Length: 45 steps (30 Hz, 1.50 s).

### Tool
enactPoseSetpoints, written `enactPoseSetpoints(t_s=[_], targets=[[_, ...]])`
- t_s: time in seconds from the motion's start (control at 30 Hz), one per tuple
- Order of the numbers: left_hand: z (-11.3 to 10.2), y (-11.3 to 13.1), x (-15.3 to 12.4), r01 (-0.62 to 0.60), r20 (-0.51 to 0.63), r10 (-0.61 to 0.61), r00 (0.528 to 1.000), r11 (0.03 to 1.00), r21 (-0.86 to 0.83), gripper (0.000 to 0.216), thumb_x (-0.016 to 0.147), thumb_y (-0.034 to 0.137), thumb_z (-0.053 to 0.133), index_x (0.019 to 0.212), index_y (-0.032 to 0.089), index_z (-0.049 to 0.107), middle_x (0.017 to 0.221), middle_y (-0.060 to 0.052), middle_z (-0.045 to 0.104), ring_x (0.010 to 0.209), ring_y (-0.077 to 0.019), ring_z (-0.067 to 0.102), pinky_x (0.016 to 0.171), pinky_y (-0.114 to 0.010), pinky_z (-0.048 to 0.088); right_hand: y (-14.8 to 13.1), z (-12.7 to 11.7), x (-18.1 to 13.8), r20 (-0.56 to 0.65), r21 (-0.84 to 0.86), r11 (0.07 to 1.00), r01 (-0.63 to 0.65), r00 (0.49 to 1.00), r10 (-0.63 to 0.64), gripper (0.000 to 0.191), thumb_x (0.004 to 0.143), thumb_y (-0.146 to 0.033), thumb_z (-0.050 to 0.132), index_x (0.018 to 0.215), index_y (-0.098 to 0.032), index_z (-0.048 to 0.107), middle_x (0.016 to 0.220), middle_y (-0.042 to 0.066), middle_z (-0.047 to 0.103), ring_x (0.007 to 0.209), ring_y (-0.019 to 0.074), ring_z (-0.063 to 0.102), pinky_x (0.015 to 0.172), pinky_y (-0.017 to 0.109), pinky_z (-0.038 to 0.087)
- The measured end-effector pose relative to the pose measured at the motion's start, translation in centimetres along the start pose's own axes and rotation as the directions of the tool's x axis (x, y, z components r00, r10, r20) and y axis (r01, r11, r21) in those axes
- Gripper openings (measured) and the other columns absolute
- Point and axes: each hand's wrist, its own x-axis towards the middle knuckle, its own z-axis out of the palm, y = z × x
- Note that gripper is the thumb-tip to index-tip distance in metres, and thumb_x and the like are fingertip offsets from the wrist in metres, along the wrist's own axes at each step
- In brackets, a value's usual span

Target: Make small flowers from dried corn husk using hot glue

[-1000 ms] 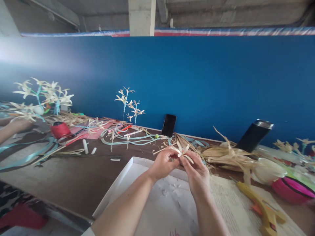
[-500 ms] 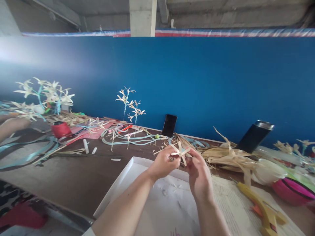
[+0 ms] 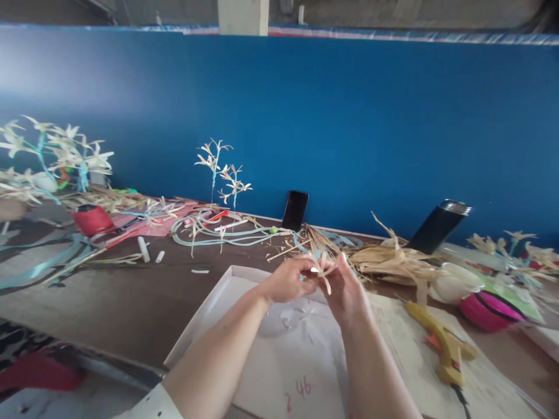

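Observation:
Above the far end of a white cardboard lid (image 3: 205, 314), my left hand (image 3: 288, 280) pinches a small cream flower (image 3: 324, 267), its narrow petals apparently strips of dried husk. My right hand (image 3: 349, 295) closes on the same flower from the other side, fingers upright. Between the hands, the base of the flower is hidden by fingers. Just behind them lies a heap of dried husk strips (image 3: 388, 261). A yellow hot glue gun (image 3: 445, 343) rests on a printed sheet (image 3: 393, 343) to the right of my right forearm.
A phone (image 3: 296, 210) leans against the blue partition (image 3: 349, 116). Farther right are a tilted black flask (image 3: 438, 227), a white bowl (image 3: 456, 283) and a pink pouch (image 3: 489, 310). Finished flower stems (image 3: 216, 166) stand at the back. A co-worker's hand (image 3: 12, 209) shows at the left edge.
The camera has tipped downward and turned slightly right, so more of the lid and glue gun shows. The flower is turned a little between my fingers. Both hands keep hold of it.

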Motion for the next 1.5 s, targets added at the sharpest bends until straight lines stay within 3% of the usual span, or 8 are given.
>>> enactPoseSetpoints(t_s=[0.17, 0.33, 0.43, 1.1, 1.33, 1.5], targets=[[0.0, -0.3, 0.1, -0.002, 0.017, 0.001, 1.000, 0.999, 0.048, 0.010, 0.074, 0.015, 0.053, 0.076, 0.015, 0.064, 0.081, -0.003, 0.060, 0.077, -0.0141, 0.055, 0.072, -0.022, 0.042, -0.3, 0.2, -0.2, 0.011, -0.001, 1.000, -0.025, 1.000, 0.025, 0.059, 0.075, -0.070, 0.042, 0.066, -0.017, 0.069, 0.069, 0.008, 0.066, 0.068, 0.0206, 0.060, 0.060, 0.030, 0.046], [0.1, -0.4, 0.1, 0.019, -0.006, -0.018, 1.000, 0.998, 0.062, 0.010, 0.073, 0.017, 0.055, 0.078, 0.015, 0.063, 0.078, -0.002, 0.058, 0.073, -0.0132, 0.055, 0.068, -0.022, 0.042, 0.3, 0.1, -0.1, -0.151, 0.021, 0.999, 0.041, 0.988, -0.038, 0.024, 0.065, -0.041, 0.072, 0.066, -0.018, 0.067, 0.066, 0.002, 0.063, 0.062, 0.0147, 0.057, 0.060, 0.026, 0.043], [0.2, -0.6, 0.1, 0.024, -0.016, -0.023, 1.000, 0.998, 0.055, 0.012, 0.075, 0.020, 0.056, 0.081, 0.015, 0.065, 0.081, -0.003, 0.059, 0.074, -0.0134, 0.056, 0.069, -0.022, 0.043, 0.4, 0.0, 0.0, -0.220, 0.021, 0.998, 0.063, 0.974, -0.057, 0.020, 0.058, -0.032, 0.077, 0.062, -0.018, 0.064, 0.064, -0.001, 0.060, 0.060, 0.0124, 0.054, 0.058, 0.024, 0.041], [0.5, -1.2, 0.2, 0.109, -0.058, -0.115, 0.992, 0.989, -0.097, 0.014, 0.076, 0.022, 0.057, 0.085, 0.015, 0.064, 0.084, -0.004, 0.059, 0.077, -0.0137, 0.056, 0.072, -0.023, 0.044, 0.7, -0.5, 0.5, -0.287, -0.015, 0.988, 0.152, 0.946, -0.150, 0.015, 0.060, -0.030, 0.076, 0.065, -0.019, 0.067, 0.069, -0.002, 0.064, 0.064, 0.0114, 0.055, 0.061, 0.023, 0.042], [0.5, -1.0, 0.3, 0.113, -0.072, -0.115, 0.991, 0.993, -0.026, 0.013, 0.076, 0.023, 0.057, 0.079, 0.015, 0.066, 0.077, -0.003, 0.057, 0.073, -0.0130, 0.054, 0.068, -0.022, 0.042, 1.0, -0.8, 0.7, -0.313, -0.051, 0.986, 0.157, 0.935, -0.165, 0.018, 0.059, -0.031, 0.078, 0.070, -0.019, 0.069, 0.072, -0.002, 0.066, 0.068, 0.0111, 0.055, 0.065, 0.021, 0.041], [0.4, -0.9, 0.4, 0.147, -0.051, -0.147, 0.988, 0.989, 0.000, 0.017, 0.075, 0.022, 0.056, 0.086, 0.014, 0.067, 0.082, -0.004, 0.058, 0.076, -0.0136, 0.056, 0.070, -0.022, 0.043, 1.4, -1.0, 0.9, -0.307, -0.047, 0.982, 0.184, 0.933, -0.189, 0.021, 0.059, -0.031, 0.078, 0.074, -0.019, 0.068, 0.071, -0.001, 0.066, 0.067, 0.0118, 0.057, 0.066, 0.022, 0.042]])
